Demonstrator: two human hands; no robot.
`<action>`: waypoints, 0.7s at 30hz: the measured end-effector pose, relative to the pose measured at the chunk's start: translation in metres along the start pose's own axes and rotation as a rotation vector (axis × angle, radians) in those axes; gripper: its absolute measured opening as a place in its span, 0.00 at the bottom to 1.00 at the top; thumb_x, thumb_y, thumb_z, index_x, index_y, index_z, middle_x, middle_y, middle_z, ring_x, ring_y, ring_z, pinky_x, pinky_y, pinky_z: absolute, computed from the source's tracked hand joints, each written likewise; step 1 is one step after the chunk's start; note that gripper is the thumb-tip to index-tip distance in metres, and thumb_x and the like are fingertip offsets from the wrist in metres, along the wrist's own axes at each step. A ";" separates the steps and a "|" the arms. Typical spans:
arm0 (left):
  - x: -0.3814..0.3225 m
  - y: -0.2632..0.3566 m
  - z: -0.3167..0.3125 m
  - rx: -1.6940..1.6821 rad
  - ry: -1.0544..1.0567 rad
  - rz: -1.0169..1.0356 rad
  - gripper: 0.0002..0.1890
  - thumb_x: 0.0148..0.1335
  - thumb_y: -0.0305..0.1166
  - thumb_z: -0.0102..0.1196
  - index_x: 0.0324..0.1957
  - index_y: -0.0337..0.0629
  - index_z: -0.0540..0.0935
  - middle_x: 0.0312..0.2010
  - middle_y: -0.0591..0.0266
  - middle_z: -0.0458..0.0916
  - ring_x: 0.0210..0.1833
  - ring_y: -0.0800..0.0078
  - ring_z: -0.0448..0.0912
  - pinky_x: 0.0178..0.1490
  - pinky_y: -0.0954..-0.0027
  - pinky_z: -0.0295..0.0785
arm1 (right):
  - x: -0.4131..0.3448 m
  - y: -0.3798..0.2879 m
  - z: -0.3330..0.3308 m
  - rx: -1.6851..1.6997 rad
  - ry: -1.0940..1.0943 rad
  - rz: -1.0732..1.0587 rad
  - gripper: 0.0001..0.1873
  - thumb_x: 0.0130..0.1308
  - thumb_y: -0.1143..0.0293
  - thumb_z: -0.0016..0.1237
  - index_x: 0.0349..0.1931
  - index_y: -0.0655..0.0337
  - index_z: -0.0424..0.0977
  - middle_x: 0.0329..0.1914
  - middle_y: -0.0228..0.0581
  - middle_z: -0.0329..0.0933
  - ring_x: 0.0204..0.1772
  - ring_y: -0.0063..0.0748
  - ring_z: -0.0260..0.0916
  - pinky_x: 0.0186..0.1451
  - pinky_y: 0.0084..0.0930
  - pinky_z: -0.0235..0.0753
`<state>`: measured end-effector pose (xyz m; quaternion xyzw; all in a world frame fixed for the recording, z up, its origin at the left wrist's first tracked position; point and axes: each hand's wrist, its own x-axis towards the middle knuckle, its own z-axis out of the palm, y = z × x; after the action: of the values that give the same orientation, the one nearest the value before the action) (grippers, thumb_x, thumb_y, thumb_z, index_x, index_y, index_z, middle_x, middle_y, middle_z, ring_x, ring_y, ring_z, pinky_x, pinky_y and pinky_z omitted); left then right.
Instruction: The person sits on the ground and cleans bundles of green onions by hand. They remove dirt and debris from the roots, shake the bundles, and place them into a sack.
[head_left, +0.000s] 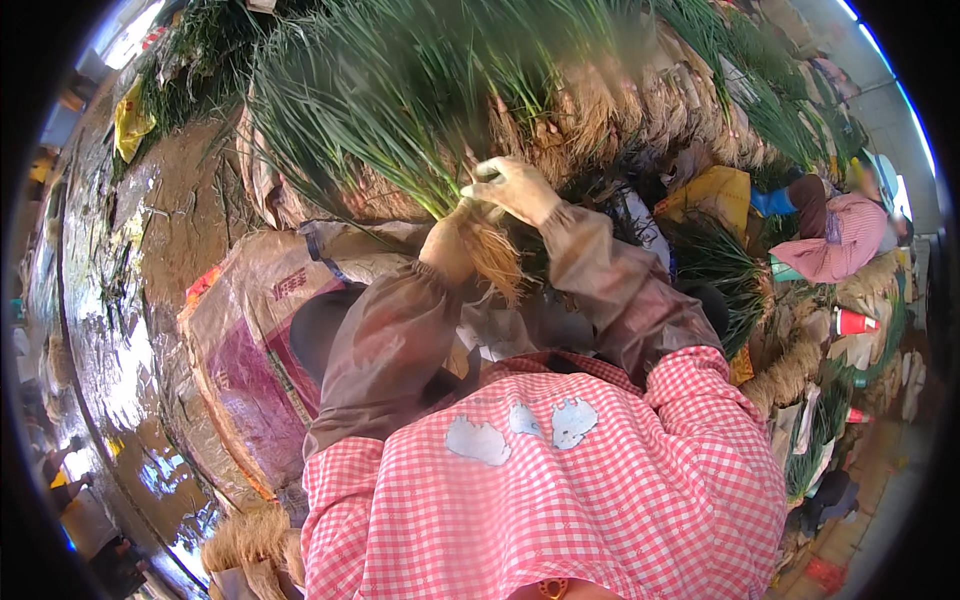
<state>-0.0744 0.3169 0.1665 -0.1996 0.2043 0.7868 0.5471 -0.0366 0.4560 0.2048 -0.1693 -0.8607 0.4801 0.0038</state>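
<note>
My left hand (448, 244) is closed around a bunch of spring onions or similar leafy plants. Their green leaves (409, 161) fan up and to the left, and the pale brown roots (495, 255) hang out on the right of the fist. My right hand (517, 189) is against the top of this bunch, thumb and forefinger curled near the stems; whether they pinch a stem is unclear. Both hands look pale, perhaps gloved, with brown sleeve covers above the wrists. Just beyond them lies a large heap of the same rooted plants (600, 112).
A printed woven sack (255, 330) lies at my left, beside wet, shiny ground (135, 360). On the right are a yellow sack (712, 196), another bunch of green plants (720, 274) and a seated person (836, 236). Bundled roots (247, 540) lie at lower left.
</note>
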 end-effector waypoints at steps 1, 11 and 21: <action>-0.002 0.000 0.002 0.041 0.051 0.031 0.12 0.66 0.37 0.38 0.42 0.39 0.70 0.30 0.61 0.72 0.31 0.68 0.71 0.38 0.67 0.69 | 0.006 -0.003 0.009 0.288 -0.041 0.166 0.27 0.55 0.63 0.53 0.50 0.70 0.63 0.34 0.45 0.72 0.28 0.29 0.69 0.28 0.24 0.70; -0.016 0.005 0.002 0.171 -0.042 0.101 0.11 0.64 0.35 0.42 0.35 0.37 0.72 0.21 0.68 0.70 0.23 0.78 0.68 0.30 0.77 0.68 | 0.052 0.110 0.021 0.861 0.335 0.210 0.08 0.55 0.72 0.53 0.28 0.67 0.69 0.27 0.40 0.74 0.24 0.28 0.70 0.24 0.18 0.66; -0.020 0.007 0.022 0.159 -0.163 0.182 0.11 0.61 0.33 0.48 0.44 0.41 0.73 0.19 0.69 0.68 0.22 0.76 0.69 0.30 0.71 0.70 | 0.060 0.105 -0.050 -0.235 -0.330 0.313 0.22 0.57 0.51 0.46 0.44 0.59 0.73 0.41 0.44 0.75 0.46 0.39 0.71 0.53 0.32 0.67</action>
<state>-0.0761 0.3106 0.1962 -0.0718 0.2382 0.8282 0.5022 -0.0541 0.5658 0.1357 -0.2193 -0.8628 0.3928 -0.2307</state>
